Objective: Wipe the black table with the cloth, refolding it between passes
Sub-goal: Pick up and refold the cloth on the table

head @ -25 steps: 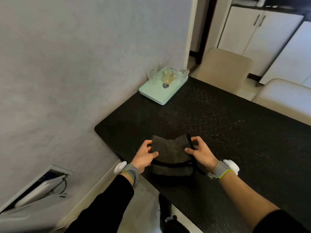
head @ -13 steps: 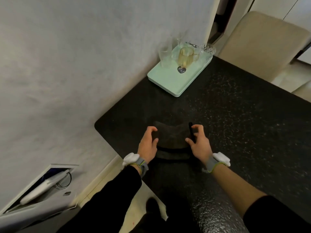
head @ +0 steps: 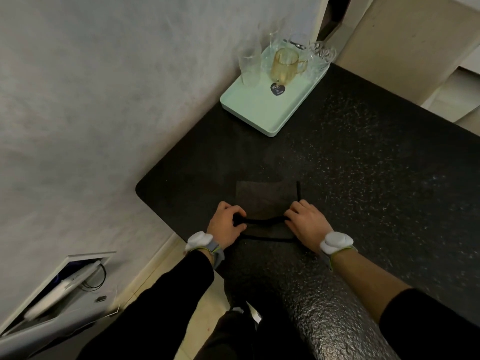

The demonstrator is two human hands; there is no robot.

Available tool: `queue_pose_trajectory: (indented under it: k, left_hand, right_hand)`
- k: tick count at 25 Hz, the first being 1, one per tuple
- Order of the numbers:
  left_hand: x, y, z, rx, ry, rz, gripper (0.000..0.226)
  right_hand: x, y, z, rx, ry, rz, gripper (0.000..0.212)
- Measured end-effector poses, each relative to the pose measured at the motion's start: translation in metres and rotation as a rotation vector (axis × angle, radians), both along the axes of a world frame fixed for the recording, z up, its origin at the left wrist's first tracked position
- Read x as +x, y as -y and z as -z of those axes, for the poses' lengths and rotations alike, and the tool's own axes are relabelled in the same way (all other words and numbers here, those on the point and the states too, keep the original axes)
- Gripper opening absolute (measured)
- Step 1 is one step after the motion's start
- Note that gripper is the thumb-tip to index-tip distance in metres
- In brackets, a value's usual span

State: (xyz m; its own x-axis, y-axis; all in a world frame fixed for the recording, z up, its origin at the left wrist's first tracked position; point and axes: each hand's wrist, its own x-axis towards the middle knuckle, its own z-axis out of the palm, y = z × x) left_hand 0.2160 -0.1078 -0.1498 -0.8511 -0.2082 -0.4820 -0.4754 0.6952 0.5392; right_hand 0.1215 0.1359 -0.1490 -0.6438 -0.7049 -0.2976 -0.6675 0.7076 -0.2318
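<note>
Left hand (head: pixel 226 224) and right hand (head: pixel 306 221) each pinch the near edge of the dark grey folded cloth (head: pixel 265 201) lying on the black speckled table (head: pixel 363 165).

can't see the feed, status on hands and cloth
Left hand, right hand both pinch cloth near edge. Cloth on black table, mid-fold. Tray of glasses far corner, apart.

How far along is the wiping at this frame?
Done: the table shows no clear sign of which parts were wiped. In hand: a refold; left hand and right hand pinch the near edge of the cloth, lifted off its flat remainder. Left: finishing the fold and further passes, likely toward the tray.
</note>
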Motion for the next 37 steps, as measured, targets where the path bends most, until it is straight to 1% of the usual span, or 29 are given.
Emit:
queue_pose_trajectory:
  k: [3, 5, 9, 11, 13, 15, 17, 19, 20, 21, 23, 25, 27, 30, 32, 35, 37]
  left_hand:
    - [-0.002, -0.002, -0.002, 0.057, -0.010, -0.093, 0.016]
    - [-0.001, -0.003, -0.008, 0.051, -0.036, -0.120, 0.013]
    - [0.006, -0.003, -0.024, -0.039, -0.144, -0.005, 0.009]
    - [0.013, 0.000, -0.027, -0.017, -0.101, 0.067, 0.011]
    - [0.019, 0.005, -0.023, 0.009, -0.015, 0.124, 0.013]
    - [0.017, 0.007, -0.020, 0.037, 0.035, 0.132, 0.017]
    - [0.004, 0.010, -0.016, 0.048, 0.006, 0.061, 0.025]
    - [-0.019, 0.013, -0.013, -0.002, -0.074, -0.011, 0.037]
    - [-0.032, 0.014, -0.012, -0.039, -0.096, -0.016, 0.044]
    - [-0.044, 0.015, -0.010, -0.082, -0.101, 0.002, 0.049]
    - [-0.068, 0.017, -0.005, -0.160, -0.065, 0.069, 0.054]
    - [-0.083, 0.018, 0.000, -0.206, 0.005, 0.153, 0.056]
    - [-0.089, 0.020, 0.002, -0.254, 0.022, 0.232, 0.051]
    - [-0.096, 0.024, -0.001, -0.288, 0.029, 0.321, 0.035]
    - [-0.100, 0.025, -0.007, -0.295, 0.016, 0.368, 0.030]
    - [-0.109, 0.030, -0.022, -0.298, -0.117, 0.322, 0.025]
    - [-0.112, 0.035, -0.034, -0.280, -0.202, 0.291, 0.021]
  right_hand:
    - [0.004, -0.001, -0.005, -0.006, -0.029, 0.017, 0.029]
    - [0.008, -0.002, -0.009, -0.015, -0.052, 0.015, 0.029]
    - [0.013, -0.005, -0.022, -0.059, -0.109, 0.050, 0.030]
    - [0.020, -0.010, -0.025, -0.041, -0.102, 0.026, 0.029]
    - [0.026, -0.014, -0.022, -0.003, -0.051, -0.024, 0.027]
    - [0.027, -0.015, -0.020, 0.037, 0.011, -0.044, 0.034]
    - [0.018, -0.012, -0.018, -0.019, 0.038, 0.047, 0.045]
    - [-0.002, -0.004, -0.018, -0.103, -0.006, 0.173, 0.040]
    - [-0.013, 0.002, -0.017, -0.105, -0.034, 0.224, 0.040]
    - [-0.024, 0.008, -0.016, -0.079, -0.042, 0.267, 0.043]
    - [-0.043, 0.022, -0.011, -0.005, -0.016, 0.307, 0.053]
    - [-0.055, 0.030, -0.005, 0.057, -0.009, 0.261, 0.055]
    - [-0.061, 0.031, -0.001, 0.096, -0.007, 0.193, 0.054]
    - [-0.073, 0.028, -0.001, 0.142, 0.063, 0.149, 0.045]
    - [-0.080, 0.029, -0.005, 0.170, 0.080, 0.124, 0.038]
    - [-0.093, 0.032, -0.018, 0.096, 0.026, 0.150, 0.031]
    - [-0.098, 0.032, -0.031, 0.037, 0.029, 0.163, 0.025]
